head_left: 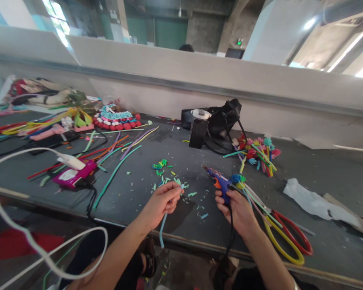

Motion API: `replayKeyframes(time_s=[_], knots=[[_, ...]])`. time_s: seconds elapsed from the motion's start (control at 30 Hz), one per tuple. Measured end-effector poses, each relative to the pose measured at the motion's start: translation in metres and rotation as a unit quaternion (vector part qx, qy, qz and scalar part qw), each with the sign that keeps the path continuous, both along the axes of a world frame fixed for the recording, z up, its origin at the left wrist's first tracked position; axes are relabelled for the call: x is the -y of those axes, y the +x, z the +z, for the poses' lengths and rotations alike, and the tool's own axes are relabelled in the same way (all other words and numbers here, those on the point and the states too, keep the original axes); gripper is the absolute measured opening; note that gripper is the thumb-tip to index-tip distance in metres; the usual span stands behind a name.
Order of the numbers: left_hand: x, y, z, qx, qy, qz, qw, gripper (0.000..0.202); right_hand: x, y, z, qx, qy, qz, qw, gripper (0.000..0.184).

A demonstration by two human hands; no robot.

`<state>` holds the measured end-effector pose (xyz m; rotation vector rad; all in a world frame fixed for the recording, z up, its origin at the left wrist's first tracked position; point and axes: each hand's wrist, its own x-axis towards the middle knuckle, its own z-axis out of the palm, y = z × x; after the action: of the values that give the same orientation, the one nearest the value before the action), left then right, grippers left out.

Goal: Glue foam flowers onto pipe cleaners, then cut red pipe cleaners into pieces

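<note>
My left hand (pixel 163 203) is pinched shut on a light blue pipe cleaner (pixel 162 229) that hangs down over the table's front edge. My right hand (pixel 237 211) is wrapped round the handle of a blue and orange glue gun (pixel 219 180), whose nozzle points up and to the left. Small green and blue cut scraps (pixel 169 177) lie on the dark table (pixel 139 193) just ahead of my left hand. A small blue and yellow pipe-cleaner flower (pixel 237 179) with long stems lies right beside the glue gun.
Red and yellow loops (pixel 287 237) lie right of my right hand, with white crumpled paper (pixel 314 201) beyond. A flower bundle (pixel 257 155), a black bag (pixel 220 121) and a phone (pixel 198 133) stand behind. Loose pipe cleaners (pixel 115 157), a pink box (pixel 74 175) and white cables (pixel 33 241) fill the left.
</note>
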<state>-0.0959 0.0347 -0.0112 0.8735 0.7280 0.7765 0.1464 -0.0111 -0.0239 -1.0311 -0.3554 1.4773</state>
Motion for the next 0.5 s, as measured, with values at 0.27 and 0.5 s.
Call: replayKeyframes(time_s=[0.27, 0.5], knots=[[0.001, 0.0, 0.0, -0.012, 0.015, -0.006, 1.0, 0.024, 0.001, -0.003, 0.005, 0.102, -0.006, 0.024, 0.994, 0.019], [0.003, -0.001, -0.002, -0.017, 0.031, -0.011, 0.999, 0.026, 0.016, 0.009, 0.014, 0.323, -0.004, 0.069, 0.944, 0.035]])
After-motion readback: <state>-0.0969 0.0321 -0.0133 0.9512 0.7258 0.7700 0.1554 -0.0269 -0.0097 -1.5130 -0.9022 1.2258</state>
